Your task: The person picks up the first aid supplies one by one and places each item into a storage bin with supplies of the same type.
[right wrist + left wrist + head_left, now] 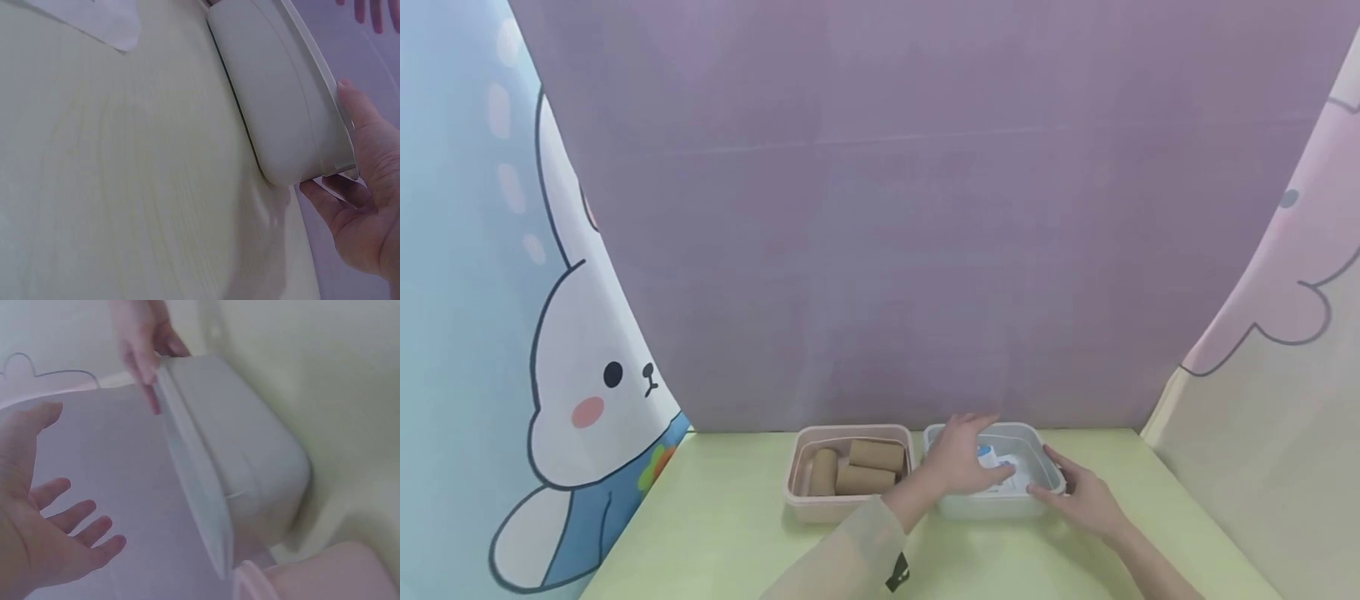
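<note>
A white plastic bin (992, 508) sits on the table with a few small white-and-blue things (987, 457) inside, their kind too small to make out. My left hand (958, 460) hovers over the bin, partly covering its contents. In the left wrist view that left hand (53, 540) has its fingers spread and holds nothing. With my right hand (1092, 502) I grip the bin's right end. The right wrist view puts the thumb of the right hand (369, 219) on the rim of the white bin (275, 94), with fingers against its outer side.
Left of the white bin, close beside it, stands a pink bin (820, 512) with three brown cardboard tubes (865, 481). The table (715, 517) is pale yellow-green. A purple-grey curtain (880, 250) hangs behind it, with printed cloths (587, 358) at the sides.
</note>
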Available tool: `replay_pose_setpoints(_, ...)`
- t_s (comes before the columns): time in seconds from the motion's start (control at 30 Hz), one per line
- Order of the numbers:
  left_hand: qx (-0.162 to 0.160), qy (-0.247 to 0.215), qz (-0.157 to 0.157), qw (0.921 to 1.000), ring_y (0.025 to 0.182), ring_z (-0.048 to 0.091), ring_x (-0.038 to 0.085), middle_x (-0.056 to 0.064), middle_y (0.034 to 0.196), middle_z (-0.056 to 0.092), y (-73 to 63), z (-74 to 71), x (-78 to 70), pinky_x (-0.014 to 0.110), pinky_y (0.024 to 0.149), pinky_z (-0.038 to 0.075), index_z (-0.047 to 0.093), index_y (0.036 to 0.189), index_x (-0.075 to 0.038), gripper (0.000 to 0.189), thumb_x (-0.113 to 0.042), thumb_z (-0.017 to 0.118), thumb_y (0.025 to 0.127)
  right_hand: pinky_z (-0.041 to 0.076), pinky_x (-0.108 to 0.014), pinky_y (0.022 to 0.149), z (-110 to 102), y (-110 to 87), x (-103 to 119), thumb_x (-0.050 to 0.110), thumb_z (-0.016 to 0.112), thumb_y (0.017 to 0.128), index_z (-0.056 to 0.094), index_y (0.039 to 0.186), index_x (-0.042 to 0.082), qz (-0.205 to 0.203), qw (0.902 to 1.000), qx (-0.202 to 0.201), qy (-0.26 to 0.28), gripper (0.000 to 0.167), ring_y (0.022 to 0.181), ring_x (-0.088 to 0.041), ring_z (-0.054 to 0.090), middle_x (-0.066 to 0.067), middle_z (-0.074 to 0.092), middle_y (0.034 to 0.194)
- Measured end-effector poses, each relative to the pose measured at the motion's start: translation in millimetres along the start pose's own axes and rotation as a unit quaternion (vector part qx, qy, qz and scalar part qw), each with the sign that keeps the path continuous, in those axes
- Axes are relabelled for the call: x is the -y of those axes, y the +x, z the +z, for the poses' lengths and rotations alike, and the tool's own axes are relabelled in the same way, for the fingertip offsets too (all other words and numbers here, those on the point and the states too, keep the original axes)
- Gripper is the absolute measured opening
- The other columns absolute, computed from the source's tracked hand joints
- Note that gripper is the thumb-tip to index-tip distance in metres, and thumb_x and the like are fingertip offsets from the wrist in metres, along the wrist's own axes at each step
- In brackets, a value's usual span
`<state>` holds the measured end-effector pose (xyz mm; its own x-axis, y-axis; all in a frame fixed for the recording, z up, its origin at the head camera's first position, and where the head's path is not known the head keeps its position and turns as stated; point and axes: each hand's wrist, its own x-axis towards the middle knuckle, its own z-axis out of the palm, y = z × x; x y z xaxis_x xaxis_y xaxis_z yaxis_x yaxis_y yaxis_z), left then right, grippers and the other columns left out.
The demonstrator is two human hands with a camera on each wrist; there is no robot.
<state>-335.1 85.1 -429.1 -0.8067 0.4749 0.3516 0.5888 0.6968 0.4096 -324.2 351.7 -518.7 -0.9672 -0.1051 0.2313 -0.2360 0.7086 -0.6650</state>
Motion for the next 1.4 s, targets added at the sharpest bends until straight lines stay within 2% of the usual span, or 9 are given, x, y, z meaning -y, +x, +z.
replay_pose_setpoints(0.17,0.001,-0.021,0.024,0.9995,0.149,0.051,0.026,-0.004,0.159,0.057,-4.0,-12.2,-9.9,0.049,0.12,0.048,0.054,0.157,-0.024,0.077,-0.051,0.079,0.09,0.06,-0.022,0.08,-1,1.7,-3,0.045,0.083,0.092,0.043,0.16,0.001,0.016,0.9999,0.003,0.0,0.091,0.12,-0.041,0.072,-0.033,0.063,0.143)
replay_pose_setpoints(0.3,0.007,-0.007,0.044,0.999,0.148,0.051,0.023,-0.005,0.159,0.057,-10.2,-17.1,-18.3,0.048,0.122,0.046,0.054,0.156,-0.024,0.074,-0.05,0.077,0.091,0.058,-0.021,0.074,0,1.3,-6,0.045,0.083,0.091,0.043,0.16,0.0,0.024,0.9997,0.005,0.005,0.092,0.112,-0.034,0.074,-0.034,0.065,0.14)
replay_pose_setpoints(0.43,0.009,-0.003,0.048,0.9988,0.149,0.051,0.023,-0.005,0.159,0.057,-18.8,-19.3,-25.7,0.051,0.127,0.04,0.056,0.155,-0.024,0.075,-0.055,0.078,0.09,0.059,-0.021,0.075,2,1.2,-6,0.044,0.085,0.09,0.044,0.16,0.0,0.02,0.9998,0.001,0.005,0.092,0.115,-0.037,0.074,-0.034,0.065,0.14)
replay_pose_setpoints(0.7,0.041,-0.007,0.069,0.9968,0.147,0.054,0.024,-0.002,0.161,0.055,-42.4,-20.1,-42.6,0.041,0.108,0.057,0.056,0.155,-0.027,0.079,-0.057,0.081,0.086,0.063,-0.027,0.078,3,-3.6,-5,0.044,0.084,0.091,0.043,0.16,-0.001,0.023,0.9997,0.007,0.001,0.092,0.119,-0.044,0.072,-0.035,0.062,0.142)
replay_pose_setpoints(0.77,0.046,0.003,0.087,0.9951,0.146,0.055,0.021,-0.003,0.16,0.055,-47.9,-20.7,-46.6,0.04,0.109,0.057,0.055,0.155,-0.026,0.079,-0.057,0.081,0.087,0.063,-0.027,0.084,4,-2.6,-5,0.045,0.083,0.091,0.043,0.16,-0.001,0.012,0.9999,0.001,0.001,0.092,0.121,-0.045,0.071,-0.034,0.063,0.143)
replay_pose_setpoints(0.9,0.026,0.034,0.15,0.9878,0.142,0.059,0.013,-0.006,0.152,0.063,-57.0,-19.5,-52.3,0.03,0.112,0.053,0.059,0.15,-0.025,0.076,-0.057,0.083,0.085,0.062,-0.024,0.079,3,-0.2,-5,0.041,0.084,0.091,0.043,0.16,-0.001,-0.003,0.9999,-0.006,0.014,0.09,0.113,-0.037,0.075,-0.032,0.067,0.138)
replay_pose_setpoints(1.1,0.016,0.027,0.217,0.9757,0.14,0.058,0.006,-0.009,0.148,0.066,-71.8,-9.6,-56.0,0.018,0.115,0.045,0.062,0.147,-0.027,0.072,-0.055,0.085,0.085,0.059,-0.022,0.077,-3,-2.8,1,0.031,0.087,0.089,0.043,0.159,0.0,0.016,0.9999,0.001,-0.002,0.088,0.117,-0.046,0.073,-0.038,0.065,0.137)
replay_pose_setpoints(1.3,0.06,0.012,0.205,0.9768,0.144,0.054,0.006,-0.01,0.156,0.059,-79.1,2.8,-54.7,0.018,0.117,0.043,0.059,0.152,-0.027,0.076,-0.055,0.084,0.086,0.058,-0.022,0.076,-1,-4.2,8,0.038,0.086,0.089,0.041,0.161,0.0,0.029,0.9995,0.001,0.013,0.093,0.11,-0.031,0.075,-0.033,0.066,0.138)
replay_pose_setpoints(1.4,0.081,0.013,0.185,0.9794,0.144,0.054,0.008,-0.009,0.157,0.058,-83.5,10.4,-51.8,0.021,0.116,0.046,0.059,0.152,-0.026,0.077,-0.055,0.085,0.085,0.058,-0.021,0.08,3,-3.9,5,0.041,0.086,0.089,0.043,0.16,0.001,0.025,0.9996,-0.007,0.013,0.092,0.113,-0.031,0.074,-0.032,0.067,0.138)
